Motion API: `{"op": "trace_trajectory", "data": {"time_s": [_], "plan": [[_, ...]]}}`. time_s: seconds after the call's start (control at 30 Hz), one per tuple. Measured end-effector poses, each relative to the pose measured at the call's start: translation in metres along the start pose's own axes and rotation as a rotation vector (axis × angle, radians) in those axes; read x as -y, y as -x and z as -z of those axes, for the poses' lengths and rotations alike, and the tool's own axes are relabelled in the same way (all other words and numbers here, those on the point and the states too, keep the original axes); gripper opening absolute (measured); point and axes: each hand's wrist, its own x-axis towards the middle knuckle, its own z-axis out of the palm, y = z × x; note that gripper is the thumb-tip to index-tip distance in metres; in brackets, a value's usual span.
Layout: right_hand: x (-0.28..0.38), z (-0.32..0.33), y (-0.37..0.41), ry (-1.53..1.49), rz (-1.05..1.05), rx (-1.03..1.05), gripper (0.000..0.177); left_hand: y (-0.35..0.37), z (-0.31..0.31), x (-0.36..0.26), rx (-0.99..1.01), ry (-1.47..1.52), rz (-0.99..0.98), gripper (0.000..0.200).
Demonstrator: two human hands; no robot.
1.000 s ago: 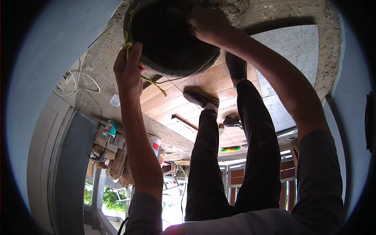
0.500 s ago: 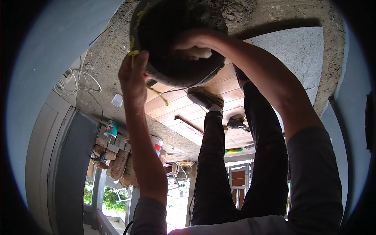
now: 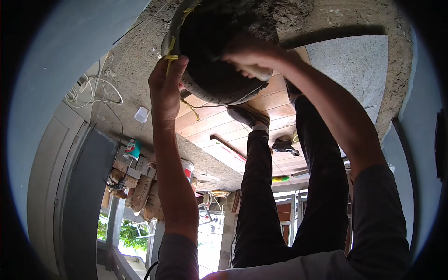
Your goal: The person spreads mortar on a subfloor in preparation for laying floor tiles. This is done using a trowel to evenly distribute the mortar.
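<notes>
While the dark round basin (image 3: 210,46) sits tilted on the rough concrete floor (image 3: 135,65) at the top of the view, its inside coated with grey mortar, both hands are on it. The left hand (image 3: 165,88) has its grip pressed onto the near rim, fingertips beside a yellow cord (image 3: 170,51) tied there. The right hand (image 3: 252,56) reaches inside the basin, its grip curled around a pale lump (image 3: 257,73); what the lump is I cannot tell. Just beyond the basin the person's dark shoe (image 3: 247,115) stands on wooden boards (image 3: 210,123), beside a grey stone slab (image 3: 354,65). Farther left on the concrete lie a small white cup (image 3: 141,114), a coiled white cable (image 3: 95,91) and a green can (image 3: 133,148).
</notes>
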Motion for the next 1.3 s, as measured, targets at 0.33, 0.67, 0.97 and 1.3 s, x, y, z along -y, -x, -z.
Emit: {"op": "trace_trajectory", "data": {"time_s": [0.33,0.67,0.97,1.3], "plan": [[-0.023,-0.016,-0.076,-0.417,0.094,-0.077,0.031,-0.009,0.022,0.01,-0.069,0.094,-0.019,0.023],[0.004,-0.031,0.006,-0.041,-0.108,0.079,0.032,0.005,0.009,0.015,-0.009,0.076,-0.04,0.019],[0.005,-0.038,-0.055,0.163,-0.008,0.083,0.031,0.007,0.038,0.022,-0.112,0.12,-0.01,0.02],[-0.025,0.003,-0.075,0.763,0.305,-0.2,0.032,0.006,0.028,0.024,-0.049,0.13,-0.06,0.025]]}}
